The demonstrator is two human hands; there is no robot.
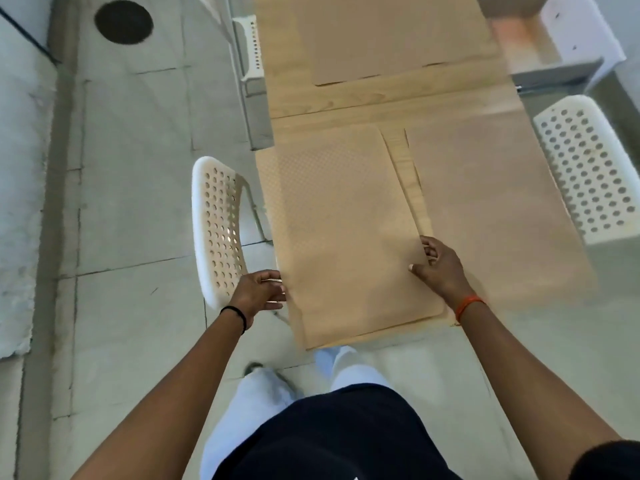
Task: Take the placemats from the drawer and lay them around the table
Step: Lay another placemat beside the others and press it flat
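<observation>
Down at the bottom of the frame, the person stands at the near end of the bench (377,98), both arms reaching forward. At lower centre the left hand (258,292) sits at the left edge of the nearest placemat (343,223), its fingers (273,289) curled at that edge; whether they actually pinch it I cannot tell. The right hand (440,268) rests on the same mat's right edge, fingers bent around the border and thumb pressed on top. This mat lies flat on the bench, its near left corner hanging past the bench end. Just right of it, at centre right, lies a second placemat (498,216), a narrow strip of wood between them. A white perforated chair (216,230) stands left of the bench, another (588,168) at right. Farther up, top centre, a third placemat (381,39) lies flat.
</observation>
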